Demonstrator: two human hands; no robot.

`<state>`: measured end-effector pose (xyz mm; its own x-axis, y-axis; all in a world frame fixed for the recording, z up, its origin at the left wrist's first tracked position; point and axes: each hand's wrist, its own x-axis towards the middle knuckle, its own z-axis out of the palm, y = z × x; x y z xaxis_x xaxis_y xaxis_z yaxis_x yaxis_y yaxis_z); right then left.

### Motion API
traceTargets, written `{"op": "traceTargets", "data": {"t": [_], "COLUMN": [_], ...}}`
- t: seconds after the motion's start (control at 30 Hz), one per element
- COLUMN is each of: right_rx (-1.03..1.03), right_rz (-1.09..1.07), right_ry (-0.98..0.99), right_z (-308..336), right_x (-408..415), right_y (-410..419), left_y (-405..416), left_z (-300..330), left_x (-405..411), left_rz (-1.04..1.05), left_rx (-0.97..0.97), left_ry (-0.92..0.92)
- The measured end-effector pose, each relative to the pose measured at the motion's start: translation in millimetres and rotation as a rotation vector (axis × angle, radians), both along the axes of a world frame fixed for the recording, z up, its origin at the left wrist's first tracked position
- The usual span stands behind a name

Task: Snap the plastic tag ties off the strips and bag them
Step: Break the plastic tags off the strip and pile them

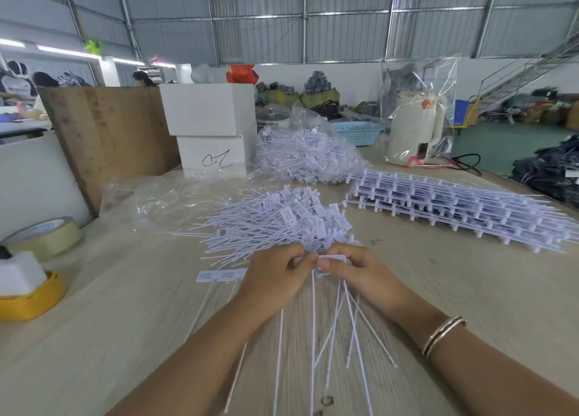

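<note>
Take the loose pile of ties [275, 224] as your centre: stacked strips [454, 209] lie right, a filled bag [307, 155] behind (boxes [210, 127] left of it), tape roll [47, 235] far left.

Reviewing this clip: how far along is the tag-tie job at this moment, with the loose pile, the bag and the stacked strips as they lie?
Done: a filled bag of ties stands at the back, and a loose pile of snapped ties lies ahead of the hands. In hand: the left hand and right hand pinch one strip, tails trailing toward the camera. Left: a tall stack of strips to the right, and the pile is not yet bagged.
</note>
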<state>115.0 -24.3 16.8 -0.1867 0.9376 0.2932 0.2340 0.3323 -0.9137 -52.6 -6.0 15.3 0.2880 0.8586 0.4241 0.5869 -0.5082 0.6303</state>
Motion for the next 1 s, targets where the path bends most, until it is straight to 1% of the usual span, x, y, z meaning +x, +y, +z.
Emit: {"op": "traceTargets", "data": {"t": [0.13, 0.2, 0.3, 0.43, 0.5, 0.6, 0.67, 0.83, 0.9, 1.0], "right_rx": [-0.008, 0.018, 0.064, 0.125, 0.183, 0.313, 0.389, 0.547, 0.561, 0.511], "right_rz": [0.033, 0.043, 0.055, 0.055, 0.007, -0.130, -0.180, -0.244, -0.240, -0.234], "right_ry": [-0.037, -0.089, -0.137, -0.157, -0.193, -0.345, -0.412, -0.465, -0.478, -0.486], "right_z": [1, -1, -3, 0, -2, -3, -3, -5, -6, -8], "right_x": [0, 0, -1, -3, -5, -7, -8, -9, -10, -10], "right_y": [0, 0, 1, 1, 1, 1, 0, -1, -1, 1], "left_y": [2, 3, 5, 6, 6, 6, 5, 6, 6, 5], "left_z": [-4, -4, -5, -4, -3, -1, -1, 0, 0, -2], "left_x": [2, 2, 3, 4, 4, 4, 3, 4, 4, 4], "left_rz": [-0.012, -0.019, -0.012, -0.014, -0.020, -0.022, -0.026, 0.017, 0.022, 0.023], "left_rx": [-0.065, -0.098, -0.104, -0.130, -0.140, -0.151, -0.156, -0.206, -0.196, -0.146], "left_ry": [-0.063, -0.080, -0.053, -0.134, -0.168, -0.225, -0.242, -0.308, -0.304, -0.281]}}
